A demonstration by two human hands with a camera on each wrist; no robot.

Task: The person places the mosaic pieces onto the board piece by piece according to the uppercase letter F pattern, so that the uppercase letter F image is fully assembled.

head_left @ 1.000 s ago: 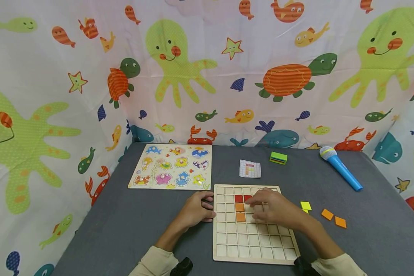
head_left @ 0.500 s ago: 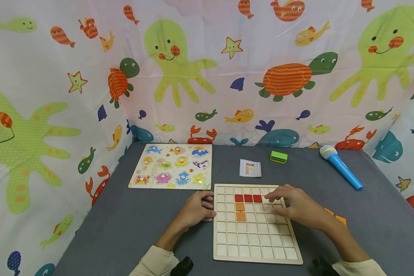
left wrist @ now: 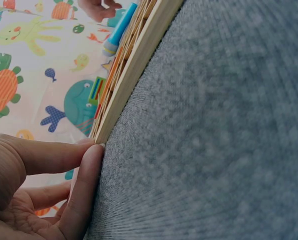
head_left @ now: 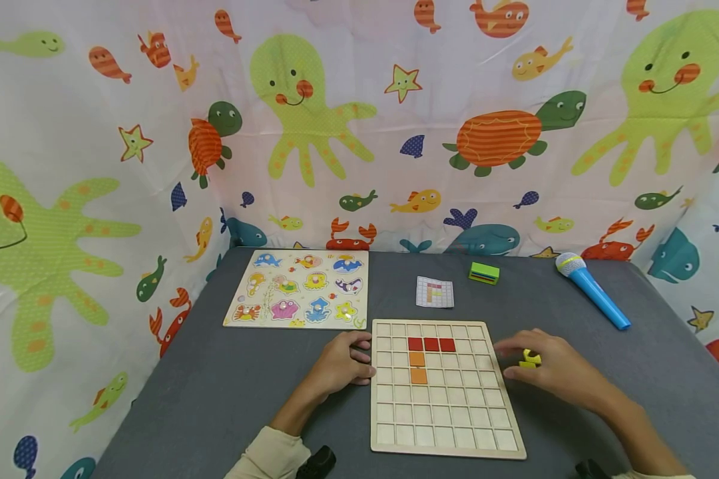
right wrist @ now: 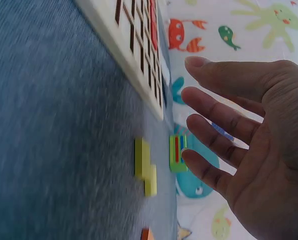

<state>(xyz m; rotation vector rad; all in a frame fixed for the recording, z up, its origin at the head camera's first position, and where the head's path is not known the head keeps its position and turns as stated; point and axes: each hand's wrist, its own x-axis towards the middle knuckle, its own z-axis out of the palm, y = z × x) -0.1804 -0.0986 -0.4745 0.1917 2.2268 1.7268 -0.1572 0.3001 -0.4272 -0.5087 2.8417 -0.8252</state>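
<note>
A wooden grid board (head_left: 455, 399) lies on the dark table. In its cells sit red tiles (head_left: 431, 344) in a row and two orange tiles (head_left: 418, 376) below the row's left end. At the board's left edge my left hand (head_left: 338, 364) grips the rim; the left wrist view shows thumb and finger (left wrist: 84, 185) meeting there. My right hand (head_left: 557, 369) hovers off the board's right side, fingers apart and holding nothing. Beneath it are yellow tiles (head_left: 530, 358), apart from the fingers in the right wrist view. An orange tile (right wrist: 147, 234) peeks in at that view's bottom.
Behind the board lies a small printed grid card (head_left: 435, 292). A green-topped stack of coloured tiles (head_left: 484, 273) and a blue toy microphone (head_left: 596, 296) are farther right. A sea-animal peg puzzle (head_left: 299, 289) lies back left. A patterned curtain (head_left: 395, 120) surrounds the table.
My right hand has let go of a red tile, now third in the row, and moved right off the board to above the yellow tiles. My left hand has stayed put.
</note>
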